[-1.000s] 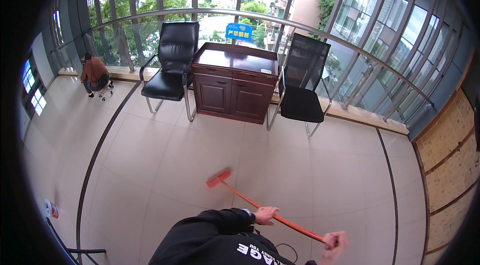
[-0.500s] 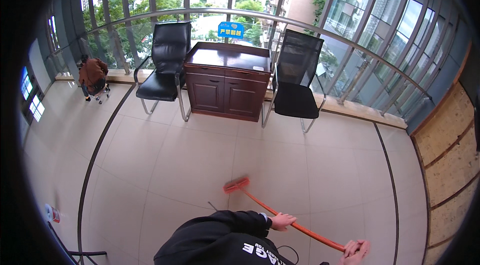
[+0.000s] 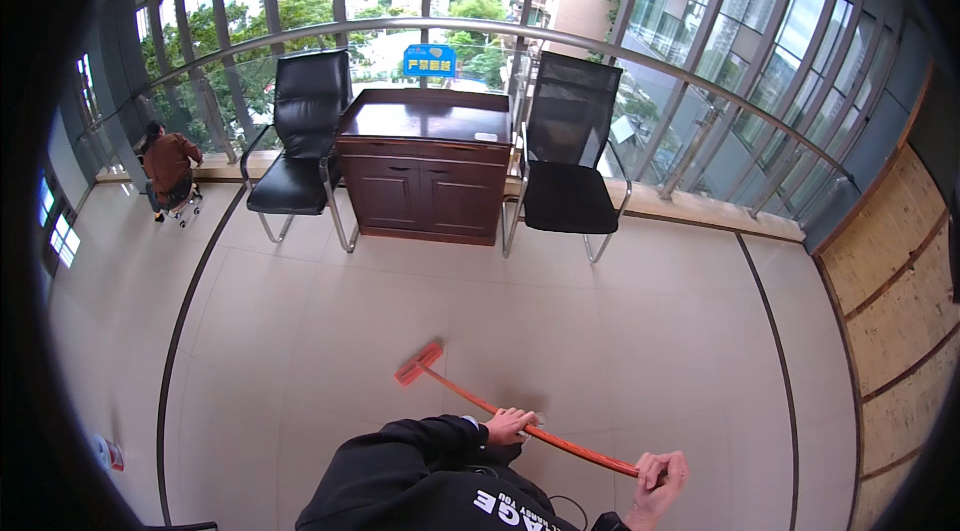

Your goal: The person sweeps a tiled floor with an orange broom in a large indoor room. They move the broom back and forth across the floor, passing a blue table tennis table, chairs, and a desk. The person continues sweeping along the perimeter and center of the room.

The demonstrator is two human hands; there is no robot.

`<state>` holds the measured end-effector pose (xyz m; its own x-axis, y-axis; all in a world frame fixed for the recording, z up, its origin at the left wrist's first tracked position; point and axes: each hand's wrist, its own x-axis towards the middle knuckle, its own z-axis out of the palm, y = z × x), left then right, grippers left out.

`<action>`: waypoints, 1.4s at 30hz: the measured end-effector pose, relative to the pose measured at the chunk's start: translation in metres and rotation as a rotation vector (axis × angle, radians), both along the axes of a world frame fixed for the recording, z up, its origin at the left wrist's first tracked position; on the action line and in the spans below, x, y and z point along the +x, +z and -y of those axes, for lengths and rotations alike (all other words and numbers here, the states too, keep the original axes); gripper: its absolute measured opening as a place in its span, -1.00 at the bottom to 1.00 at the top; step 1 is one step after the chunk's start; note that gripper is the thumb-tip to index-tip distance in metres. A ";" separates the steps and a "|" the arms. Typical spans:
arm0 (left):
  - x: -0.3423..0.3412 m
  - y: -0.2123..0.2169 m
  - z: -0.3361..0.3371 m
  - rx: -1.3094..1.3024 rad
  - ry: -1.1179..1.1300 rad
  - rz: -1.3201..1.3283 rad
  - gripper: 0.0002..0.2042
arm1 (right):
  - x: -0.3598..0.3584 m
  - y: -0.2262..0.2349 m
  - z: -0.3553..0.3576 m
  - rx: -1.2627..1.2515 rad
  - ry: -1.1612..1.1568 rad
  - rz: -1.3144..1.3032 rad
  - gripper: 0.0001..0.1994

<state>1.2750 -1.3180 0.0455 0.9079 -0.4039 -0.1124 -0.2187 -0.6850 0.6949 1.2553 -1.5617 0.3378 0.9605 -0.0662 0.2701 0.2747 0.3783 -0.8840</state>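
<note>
A long-handled floor brush point(image 3: 460, 391) with a red-orange pole slants across the lower middle of the head view. Its pinkish-red brush head point(image 3: 418, 363) rests on the pale tiles ahead of me. Partway along the pole, my left hand point(image 3: 511, 426) is wrapped round it. My right hand point(image 3: 658, 483) closes round the pole's upper end, to the right. Both arms wear black sleeves.
A dark wooden cabinet point(image 3: 430, 181) stands ahead between a black leather chair point(image 3: 295, 136) and a black mesh-backed chair point(image 3: 572, 146). Behind them runs a metal railing point(image 3: 480, 23). Someone in a brown top point(image 3: 172, 166) sits far left. Wooden panels point(image 3: 895, 261) line the right.
Both hands and the brush have moved left in the picture. The brush head has swung left and slightly farther away. The whole room has also shifted slightly left in the view.
</note>
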 end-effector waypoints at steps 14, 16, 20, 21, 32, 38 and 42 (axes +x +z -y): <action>0.185 0.021 0.114 -0.019 -0.539 0.086 -0.61 | 0.119 0.011 0.100 -0.093 -0.338 -0.155 -0.89; 0.217 0.038 0.144 0.003 -0.628 0.132 -0.57 | 0.127 0.027 0.116 -0.012 -0.427 -0.177 -0.90; 0.271 0.062 0.192 -0.122 -0.742 0.223 -0.62 | 0.134 0.059 0.123 -0.399 -0.574 -0.087 -0.84; 0.281 0.065 0.202 -0.141 -0.765 0.230 -0.63 | 0.137 0.063 0.118 -0.421 -0.644 -0.075 -0.87; 0.322 0.033 0.182 -0.291 -0.265 -0.059 -0.89 | 0.216 0.054 0.103 -0.191 -0.650 -0.118 -0.70; 0.332 0.035 0.098 -0.239 0.011 -0.001 -0.91 | 0.282 0.035 0.068 -0.146 -0.294 -0.059 -0.70; 0.350 0.046 0.068 -0.250 0.112 0.044 -0.89 | 0.313 0.054 0.030 -0.205 -0.148 0.029 -0.69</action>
<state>1.6249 -1.3859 0.0913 0.9504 -0.3105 0.0190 -0.1849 -0.5147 0.8372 1.5686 -1.5913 0.3917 0.9361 -0.1469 0.3195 0.3400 0.1461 -0.9290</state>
